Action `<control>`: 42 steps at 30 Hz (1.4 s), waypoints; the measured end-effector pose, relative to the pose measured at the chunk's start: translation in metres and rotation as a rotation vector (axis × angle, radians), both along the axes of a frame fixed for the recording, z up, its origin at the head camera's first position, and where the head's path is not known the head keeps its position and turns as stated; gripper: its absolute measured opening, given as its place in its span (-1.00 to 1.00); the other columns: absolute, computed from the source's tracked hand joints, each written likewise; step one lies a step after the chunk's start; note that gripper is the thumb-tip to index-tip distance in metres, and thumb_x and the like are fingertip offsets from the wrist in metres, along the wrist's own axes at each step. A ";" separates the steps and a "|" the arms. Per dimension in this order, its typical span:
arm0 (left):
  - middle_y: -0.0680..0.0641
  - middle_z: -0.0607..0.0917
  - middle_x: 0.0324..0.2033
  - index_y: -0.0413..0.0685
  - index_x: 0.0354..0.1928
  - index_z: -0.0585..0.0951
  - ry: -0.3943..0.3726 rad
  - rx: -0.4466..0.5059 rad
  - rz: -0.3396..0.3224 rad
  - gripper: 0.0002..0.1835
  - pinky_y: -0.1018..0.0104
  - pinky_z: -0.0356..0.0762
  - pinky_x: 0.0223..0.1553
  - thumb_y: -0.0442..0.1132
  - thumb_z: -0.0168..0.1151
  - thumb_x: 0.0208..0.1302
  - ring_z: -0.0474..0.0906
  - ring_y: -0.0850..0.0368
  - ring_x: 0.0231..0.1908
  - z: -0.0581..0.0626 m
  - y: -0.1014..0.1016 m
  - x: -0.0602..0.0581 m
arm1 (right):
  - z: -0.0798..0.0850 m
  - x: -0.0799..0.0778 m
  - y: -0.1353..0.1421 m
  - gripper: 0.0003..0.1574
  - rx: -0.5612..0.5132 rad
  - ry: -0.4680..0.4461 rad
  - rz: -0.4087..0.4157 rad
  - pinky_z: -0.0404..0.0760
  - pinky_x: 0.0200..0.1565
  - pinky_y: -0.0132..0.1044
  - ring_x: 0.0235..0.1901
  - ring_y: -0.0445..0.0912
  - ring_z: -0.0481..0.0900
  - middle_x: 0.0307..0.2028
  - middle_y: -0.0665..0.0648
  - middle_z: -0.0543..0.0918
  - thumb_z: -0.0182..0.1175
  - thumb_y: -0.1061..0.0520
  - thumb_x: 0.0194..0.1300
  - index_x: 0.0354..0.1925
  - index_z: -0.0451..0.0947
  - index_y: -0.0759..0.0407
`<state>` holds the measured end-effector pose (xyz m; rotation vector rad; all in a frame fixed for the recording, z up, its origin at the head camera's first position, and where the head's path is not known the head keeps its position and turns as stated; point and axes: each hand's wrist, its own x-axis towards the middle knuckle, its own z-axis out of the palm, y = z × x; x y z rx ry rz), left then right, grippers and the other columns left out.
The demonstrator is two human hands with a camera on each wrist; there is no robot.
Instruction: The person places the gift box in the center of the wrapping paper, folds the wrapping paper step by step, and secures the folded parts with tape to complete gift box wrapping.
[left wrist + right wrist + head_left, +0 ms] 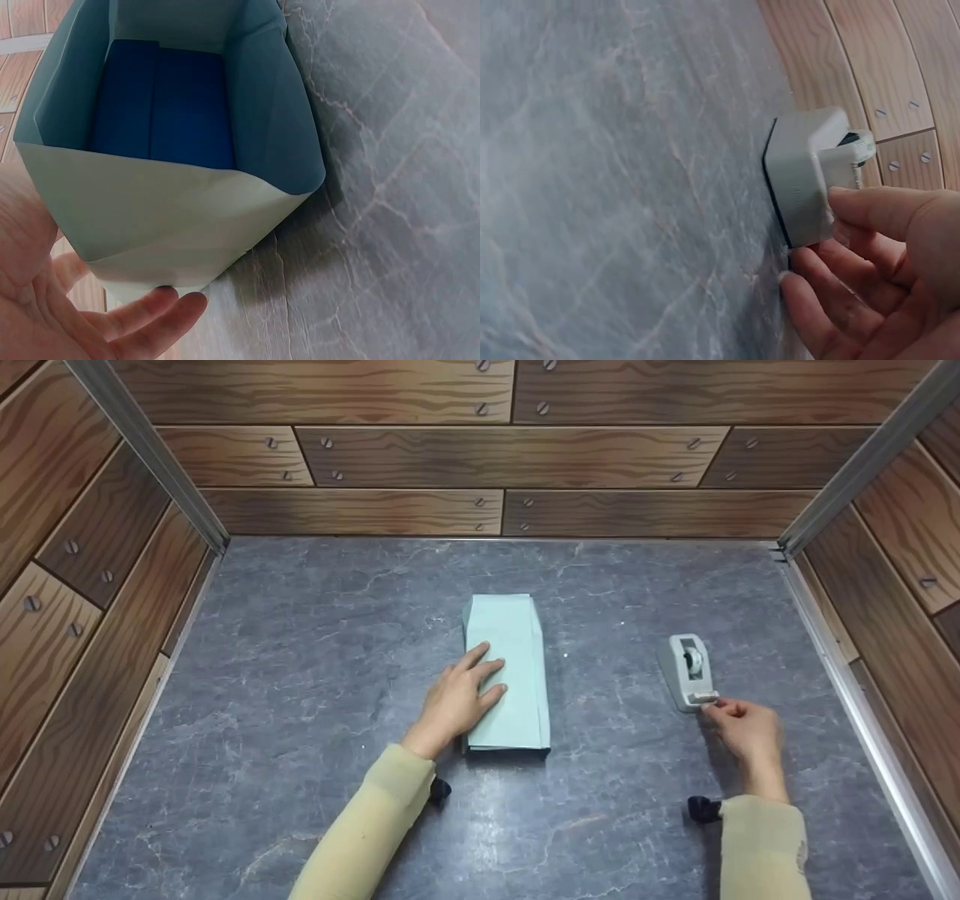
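Note:
A dark blue box [191,105] lies inside a pale green paper wrap [510,675], whose near end stands open like a sleeve. My left hand [454,701] rests on top of the wrap with its fingers spread, and in the left wrist view the fingertips [184,307] lie along the paper. Over on the right is a grey tape dispenser [686,675] with a roll of clear tape [694,661] in it. My right hand [746,729] is at its cutter end, thumb and forefinger pinching the end of the tape there; the tape's loose end is mostly hidden by the fingers.
The grey marbled tabletop [315,675] is bounded by wood-patterned walls [510,457] at the back and both sides. A metal rail [862,720] runs along the right edge. Black wrist mounts [703,809] stick out by both sleeves.

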<state>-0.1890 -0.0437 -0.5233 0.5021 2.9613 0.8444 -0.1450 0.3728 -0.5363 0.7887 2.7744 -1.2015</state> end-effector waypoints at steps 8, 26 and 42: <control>0.11 0.15 0.33 0.29 0.20 0.42 0.016 0.000 0.003 -0.51 -0.03 0.41 -0.07 0.17 0.02 0.25 0.34 -0.12 0.09 -0.001 0.000 -0.001 | -0.006 -0.002 0.001 -0.71 0.069 0.064 0.008 0.42 -0.53 -0.37 -0.32 -0.06 0.55 -0.04 0.26 0.57 0.15 0.09 0.19 -0.55 0.49 0.27; 0.13 0.12 0.34 0.31 0.22 0.41 -0.016 0.008 -0.005 -0.51 -0.02 0.42 -0.09 0.17 0.00 0.25 0.32 -0.11 0.12 0.000 0.000 0.000 | 0.010 0.011 -0.014 -0.62 -0.338 0.093 0.170 0.58 -0.40 -0.24 -0.45 -0.14 0.55 -0.44 0.09 0.59 0.17 0.03 0.23 -0.25 0.46 0.38; 0.14 0.11 0.34 0.31 0.22 0.41 0.000 -0.006 0.004 -0.51 -0.03 0.41 -0.08 0.17 0.01 0.25 0.35 -0.13 0.07 -0.001 0.000 0.000 | 0.013 -0.021 -0.085 -0.79 -0.632 0.135 0.399 0.48 -0.51 -0.36 -0.57 -0.18 0.46 -0.53 0.05 0.54 0.16 0.21 0.23 -0.32 0.43 0.39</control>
